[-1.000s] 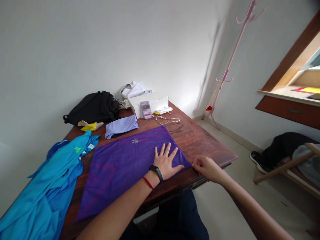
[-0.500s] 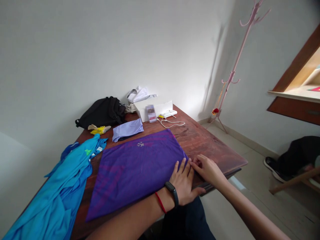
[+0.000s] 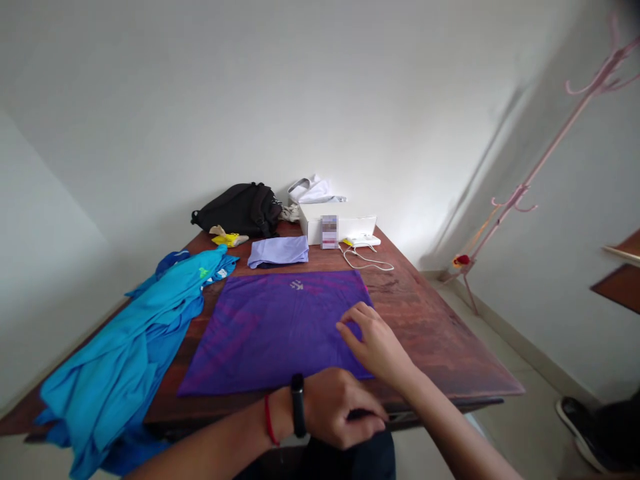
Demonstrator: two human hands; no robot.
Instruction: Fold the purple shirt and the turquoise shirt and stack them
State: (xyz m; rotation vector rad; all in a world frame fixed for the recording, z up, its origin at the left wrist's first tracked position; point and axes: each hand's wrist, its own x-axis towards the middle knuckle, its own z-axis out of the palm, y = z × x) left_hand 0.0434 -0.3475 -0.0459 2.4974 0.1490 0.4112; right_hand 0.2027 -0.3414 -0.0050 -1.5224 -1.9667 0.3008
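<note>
A purple cloth [image 3: 280, 333] with a small grey logo lies flat and folded on the brown wooden table [image 3: 450, 360]. My right hand [image 3: 375, 343] is over its right edge, fingers bent, with a gap between thumb and forefinger and nothing seen between them. My left hand [image 3: 345, 408], with a black band and a red string at the wrist, is at the table's front edge just below the cloth. Its fingers are loosely curled, thumb apart, with nothing visible in them. To the left lies a long, crumpled blue garment [image 3: 125, 347], partly hanging over the front edge.
Behind the cloth are a folded lavender cloth [image 3: 279, 251], a black bag [image 3: 237, 210], a yellow item [image 3: 230, 239], a white box [image 3: 313, 223] and a white device [image 3: 363, 240] with a cable. A pink coat stand [image 3: 545, 153] stands at right.
The view has turned right to left, and the cloth now lies squarer in it. My left hand has come off the cloth toward me and curled; my right hand has moved over the cloth's right edge.
</note>
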